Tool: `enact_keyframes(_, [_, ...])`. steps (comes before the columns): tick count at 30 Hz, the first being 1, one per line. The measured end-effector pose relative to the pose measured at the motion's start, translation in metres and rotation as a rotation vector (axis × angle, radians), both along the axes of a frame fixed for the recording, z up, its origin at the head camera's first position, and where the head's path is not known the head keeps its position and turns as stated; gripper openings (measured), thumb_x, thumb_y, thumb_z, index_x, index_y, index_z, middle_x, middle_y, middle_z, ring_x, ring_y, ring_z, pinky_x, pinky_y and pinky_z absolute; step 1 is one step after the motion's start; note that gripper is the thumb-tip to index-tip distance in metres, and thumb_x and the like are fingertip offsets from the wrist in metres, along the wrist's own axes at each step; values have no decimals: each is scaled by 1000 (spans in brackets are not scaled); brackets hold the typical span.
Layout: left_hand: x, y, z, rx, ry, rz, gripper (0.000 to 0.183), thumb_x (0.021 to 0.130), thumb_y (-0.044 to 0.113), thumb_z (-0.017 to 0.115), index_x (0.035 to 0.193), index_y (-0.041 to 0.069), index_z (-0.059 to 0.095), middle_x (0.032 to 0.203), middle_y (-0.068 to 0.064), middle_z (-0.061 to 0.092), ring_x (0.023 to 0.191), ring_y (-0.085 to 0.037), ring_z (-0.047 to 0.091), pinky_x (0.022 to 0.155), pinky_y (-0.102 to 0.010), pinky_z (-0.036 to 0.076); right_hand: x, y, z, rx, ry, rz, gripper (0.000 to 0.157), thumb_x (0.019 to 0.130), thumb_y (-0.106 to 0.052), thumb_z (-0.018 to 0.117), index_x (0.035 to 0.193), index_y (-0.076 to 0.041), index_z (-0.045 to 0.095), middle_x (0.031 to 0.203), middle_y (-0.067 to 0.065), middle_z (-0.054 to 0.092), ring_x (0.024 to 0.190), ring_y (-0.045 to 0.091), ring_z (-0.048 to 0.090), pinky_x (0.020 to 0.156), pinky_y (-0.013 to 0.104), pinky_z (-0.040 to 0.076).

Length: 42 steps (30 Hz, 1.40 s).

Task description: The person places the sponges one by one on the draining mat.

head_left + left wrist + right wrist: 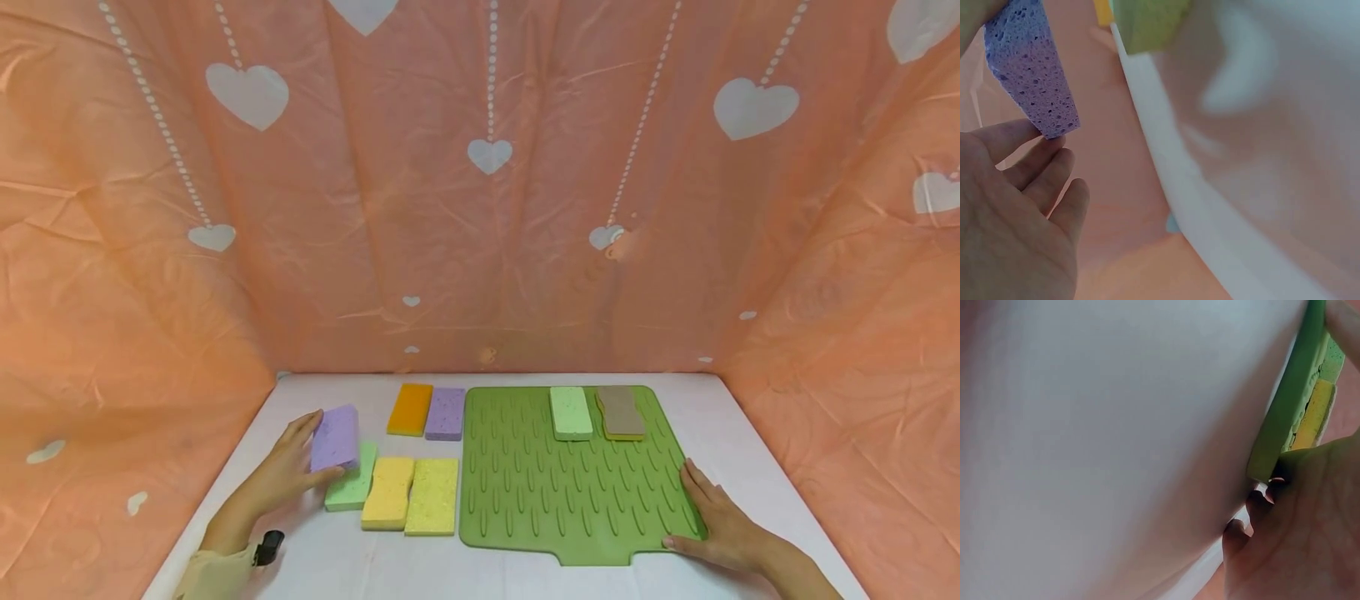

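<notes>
Head view, left hand pinching purple sponge, long axis forward, right hand spread

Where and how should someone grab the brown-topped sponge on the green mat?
Probably the narrowed middle of the brown-topped sponge, from above, thumb and fingertips on its long sides: it lies flat on the green mat, those sides curve inward, and a narrow gap separates it from the pale green sponge.
</notes>
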<state>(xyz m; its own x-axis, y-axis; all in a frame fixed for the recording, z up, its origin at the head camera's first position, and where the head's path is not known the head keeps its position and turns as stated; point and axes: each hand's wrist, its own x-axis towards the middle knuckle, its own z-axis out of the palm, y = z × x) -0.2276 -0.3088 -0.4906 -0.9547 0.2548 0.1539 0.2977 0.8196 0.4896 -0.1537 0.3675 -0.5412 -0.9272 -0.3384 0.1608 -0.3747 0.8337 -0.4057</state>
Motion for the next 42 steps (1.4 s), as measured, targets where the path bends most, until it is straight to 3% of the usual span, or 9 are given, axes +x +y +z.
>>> enact_keyframes(4, [-1, 15, 4, 9, -6, -20, 111, 81, 49, 80, 156, -6, 19, 157, -28, 22, 139, -52, 28, 107, -72, 28, 0, -1, 0, 9, -12, -9, 112, 81, -51, 78, 154, 11, 20, 162, 27, 17, 147, 11, 1, 105, 1, -12])
enact_keyframes(8, [-4, 29, 6, 6, -11, -46, 112, 81, 52, 79, 157, -4, 19, 158, -26, 22, 139, -51, 29, 108, -71, 29, 0, -1, 2, 28, -14, -18, 113, 79, -54, 78, 153, 12, 23, 159, 31, 21, 151, 31, 10, 106, 2, -13])
enact_keyframes(12, [-8, 43, 5, 28, -32, -67, 112, 81, 52, 79, 159, 0, 18, 161, -22, 20, 142, -48, 30, 108, -69, 31, -2, -1, 4, 60, 20, -14, 113, 78, -56, 78, 151, 13, 27, 156, 33, 26, 150, 40, 17, 108, 4, -13])
enact_keyframes(17, [-15, 66, 5, 61, -62, -109, 110, 82, 50, 79, 160, 3, 17, 163, -18, 19, 141, -45, 34, 109, -65, 34, -1, 0, 3, 80, 55, -1, 113, 79, -57, 78, 151, 14, 27, 156, 33, 27, 153, 30, 10, 110, 5, -12])
enact_keyframes(23, [-25, 96, 8, 53, -17, -187, 107, 82, 44, 82, 157, -3, 22, 162, -21, 23, 143, -42, 33, 113, -60, 34, -1, 1, 1, 94, 114, 25, 113, 78, -56, 79, 150, 15, 27, 155, 34, 28, 144, -6, -12, 111, 5, -10])
enact_keyframes(28, [-32, 118, 9, 34, -7, -223, 107, 83, 48, 80, 156, -4, 23, 161, -23, 24, 146, -42, 28, 113, -58, 34, 0, 0, 2, 106, 132, 28, 112, 78, -57, 79, 148, 16, 30, 153, 35, 31, 139, -11, -14, 110, 4, -9])
enact_keyframes(32, [-36, 134, 8, 52, -26, -224, 109, 82, 54, 77, 159, 3, 20, 162, -21, 22, 144, -41, 33, 112, -57, 37, -1, -1, 4, 98, 73, 9, 113, 77, -58, 78, 149, 15, 30, 154, 34, 29, 153, 19, 1, 108, 3, -10])
enact_keyframes(35, [-37, 145, 8, 63, -26, -210, 110, 81, 55, 78, 160, 7, 19, 163, -19, 22, 143, -39, 36, 110, -56, 39, -3, -2, 6, 87, -7, -13, 116, 77, -60, 77, 150, 14, 27, 157, 33, 25, 148, 45, 21, 105, 0, -12])
enact_keyframes(42, [-44, 169, 8, 36, -27, -202, 110, 78, 53, 82, 158, 3, 25, 165, -16, 20, 149, -36, 26, 116, -54, 32, -4, -3, 10, 57, -103, -37, 119, 76, -60, 78, 151, 15, 24, 159, 33, 19, 141, 57, 24, 98, -3, -13])
